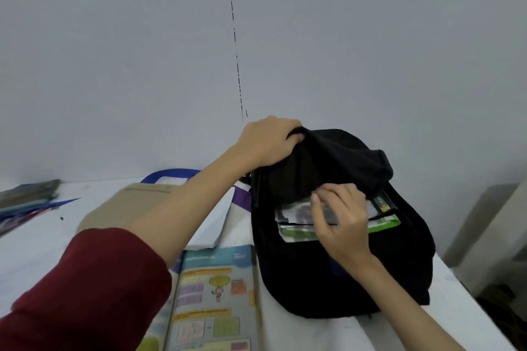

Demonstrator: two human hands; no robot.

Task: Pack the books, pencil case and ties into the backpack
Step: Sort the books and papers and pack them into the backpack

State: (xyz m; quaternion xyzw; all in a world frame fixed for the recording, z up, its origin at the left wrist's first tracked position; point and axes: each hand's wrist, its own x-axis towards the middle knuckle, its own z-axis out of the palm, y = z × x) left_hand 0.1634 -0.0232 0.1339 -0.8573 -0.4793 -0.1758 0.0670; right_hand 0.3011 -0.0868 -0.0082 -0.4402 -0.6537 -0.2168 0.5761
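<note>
Closest to me is my own red sleeve (85, 288), left arm stretched out across the table (34, 251), so bear with the angle. Progress report, biggest stuff first.

Black backpack (342, 265) is lying on the table with its mouth open toward me. My left hand (268, 141) is bunched tight around the top flap, holding it up and back. Right below that grip, my right hand (339, 222) is at the opening, fingers curled on the books inside (296, 232), a green-edged one with a greyish one on top. Looks like I'm pinching or nudging them down, honestly hard to tell which from here. They're partly in, top edges poking out.

So that's the "done-ish" part. What's left, as far as I can see: the big colourful workbook (216, 293) lying under my left forearm, out on the table. Past it, near my left wrist, a tan flat thing (125, 205) and a white book or pad (219, 222), with a blue-and-purple strap (171, 172) behind them. Might be the pencil case, can't say. Way off left of my grip there's a striped pile (28, 196), probably the ties.

I'd call it maybe a third done.
</note>
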